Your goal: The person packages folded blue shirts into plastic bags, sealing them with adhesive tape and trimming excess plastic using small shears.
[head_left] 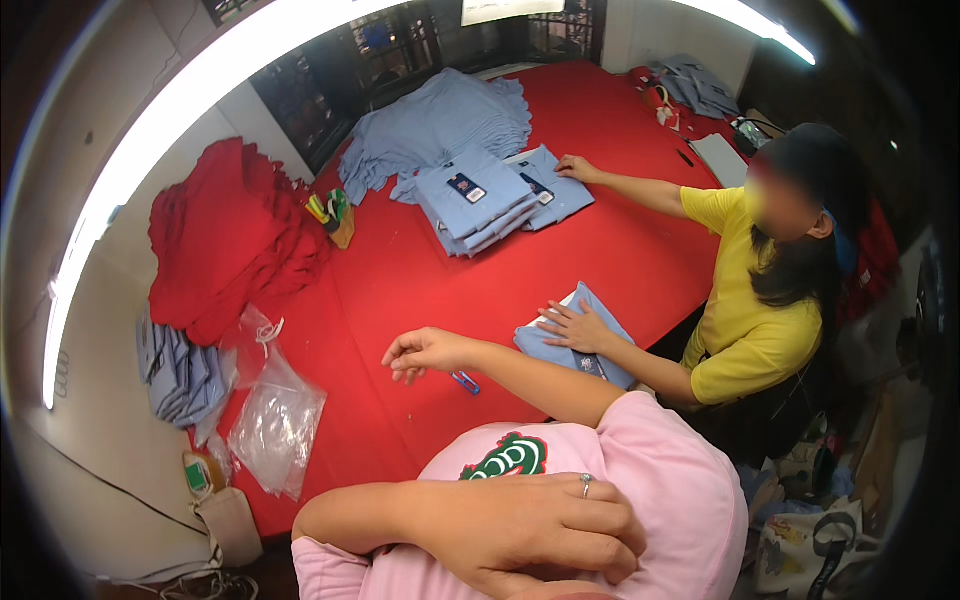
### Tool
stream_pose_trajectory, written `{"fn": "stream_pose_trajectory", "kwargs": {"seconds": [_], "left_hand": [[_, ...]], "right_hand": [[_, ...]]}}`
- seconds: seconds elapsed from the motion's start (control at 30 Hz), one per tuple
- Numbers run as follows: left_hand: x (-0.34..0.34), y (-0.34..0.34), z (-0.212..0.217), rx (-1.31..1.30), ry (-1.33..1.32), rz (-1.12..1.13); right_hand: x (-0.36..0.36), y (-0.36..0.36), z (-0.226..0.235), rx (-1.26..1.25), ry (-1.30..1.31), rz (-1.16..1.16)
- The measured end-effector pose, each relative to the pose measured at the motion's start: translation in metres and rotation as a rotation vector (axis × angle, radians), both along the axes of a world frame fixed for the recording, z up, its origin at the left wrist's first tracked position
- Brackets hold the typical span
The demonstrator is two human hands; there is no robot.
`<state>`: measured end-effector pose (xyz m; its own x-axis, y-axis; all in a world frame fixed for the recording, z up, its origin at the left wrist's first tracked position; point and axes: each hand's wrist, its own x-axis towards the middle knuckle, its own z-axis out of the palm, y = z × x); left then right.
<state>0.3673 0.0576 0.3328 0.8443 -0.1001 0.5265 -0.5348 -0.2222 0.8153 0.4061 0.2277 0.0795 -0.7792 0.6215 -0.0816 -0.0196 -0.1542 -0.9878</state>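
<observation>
My right hand (430, 352) hangs over the red-covered table (370, 440), its fingers loosely bent and slightly apart, holding nothing. Just beside its wrist lies a small slim blue tool (465, 382). Across my chest, my left hand (560, 530) wears a ring and is curled against my pink shirt (690, 490). Its fingertips are partly hidden, and I cannot make out what, if anything, they hold. To the right of my right forearm is a folded blue garment in clear packaging (610, 322), under a co-worker's hand (580, 328).
The co-worker in yellow (740, 300) touches packed blue garments (575, 200) with the other hand. Beside them is a packed stack (470, 200), with a loose blue pile (440, 120) behind. Red garments (235, 235), folded blue ones (180, 370), a pen holder (340, 220) and plastic bags (280, 425) lie left.
</observation>
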Motion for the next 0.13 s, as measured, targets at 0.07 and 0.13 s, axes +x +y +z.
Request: {"fn": "stream_pose_trajectory", "kwargs": {"seconds": [0.07, 0.13], "left_hand": [[-0.018, 0.007, -0.002, 0.030, 0.074, -0.104], [-0.046, 0.012, -0.018, 0.109, 0.144, -0.225]], "right_hand": [[0.011, -0.014, -0.026, -0.056, -0.037, -0.035], [0.022, -0.030, -0.045, -0.167, -0.083, -0.079]]}}
